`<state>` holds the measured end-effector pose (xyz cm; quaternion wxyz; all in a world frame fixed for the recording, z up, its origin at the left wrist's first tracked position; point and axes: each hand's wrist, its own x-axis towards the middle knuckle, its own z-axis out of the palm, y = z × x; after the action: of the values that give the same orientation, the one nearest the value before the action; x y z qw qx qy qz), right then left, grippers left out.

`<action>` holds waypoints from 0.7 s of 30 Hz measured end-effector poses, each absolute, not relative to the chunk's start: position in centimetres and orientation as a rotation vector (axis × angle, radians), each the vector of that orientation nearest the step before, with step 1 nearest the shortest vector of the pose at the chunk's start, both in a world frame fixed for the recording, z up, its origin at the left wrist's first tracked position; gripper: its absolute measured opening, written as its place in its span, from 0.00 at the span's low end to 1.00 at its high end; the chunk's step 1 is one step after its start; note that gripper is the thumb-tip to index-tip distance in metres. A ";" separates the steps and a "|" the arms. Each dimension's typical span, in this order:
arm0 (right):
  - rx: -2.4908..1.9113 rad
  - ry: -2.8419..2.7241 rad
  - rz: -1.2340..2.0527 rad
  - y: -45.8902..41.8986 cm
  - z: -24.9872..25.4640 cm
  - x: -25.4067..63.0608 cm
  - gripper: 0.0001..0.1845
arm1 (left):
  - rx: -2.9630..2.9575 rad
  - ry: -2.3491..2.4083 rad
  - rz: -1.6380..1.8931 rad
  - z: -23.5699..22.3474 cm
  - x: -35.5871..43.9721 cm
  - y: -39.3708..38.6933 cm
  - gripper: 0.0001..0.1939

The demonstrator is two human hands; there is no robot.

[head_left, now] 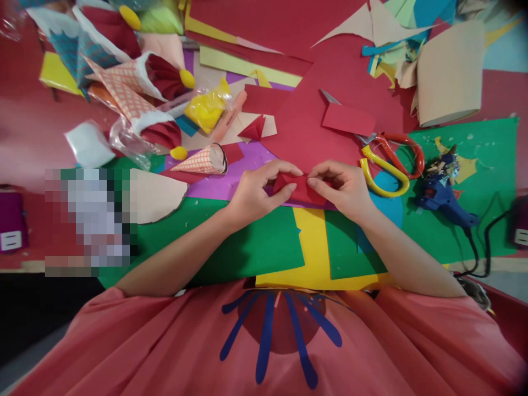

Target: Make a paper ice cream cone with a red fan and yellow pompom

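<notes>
Between both hands is a small piece of red paper, pinched near its upper edge. My left hand grips its left part with thumb and fingers. My right hand pinches the same paper on the right, thumb and index finger together. Right beside that hand lie scissors with one red and one yellow handle, a red paper strip covering part of the blades. Left of my hands rests a small checkered paper cone. A folded red paper piece lies beyond them.
A blue glue gun with a black cord lies at the right on green paper. Larger checkered cones are piled at the upper left. A beige paper roll and paper scraps are at the upper right.
</notes>
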<state>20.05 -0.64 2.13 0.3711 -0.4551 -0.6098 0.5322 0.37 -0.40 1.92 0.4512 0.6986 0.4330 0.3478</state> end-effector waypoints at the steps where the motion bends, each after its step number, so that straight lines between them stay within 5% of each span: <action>1: -1.159 -1.582 1.369 -0.7 2.2 20.1 0.06 | 1.745 1.055 0.860 1.9 0.3 -0.4 0.08; 21: -1.117 -1.685 1.584 -0.7 2.9 20.3 0.12 | 1.539 1.053 0.886 1.8 0.2 0.0 0.17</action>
<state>20.27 -0.66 2.94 0.2826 -0.4171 -0.6293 0.5917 0.20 -0.04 1.78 0.5130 0.6398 0.4377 0.3686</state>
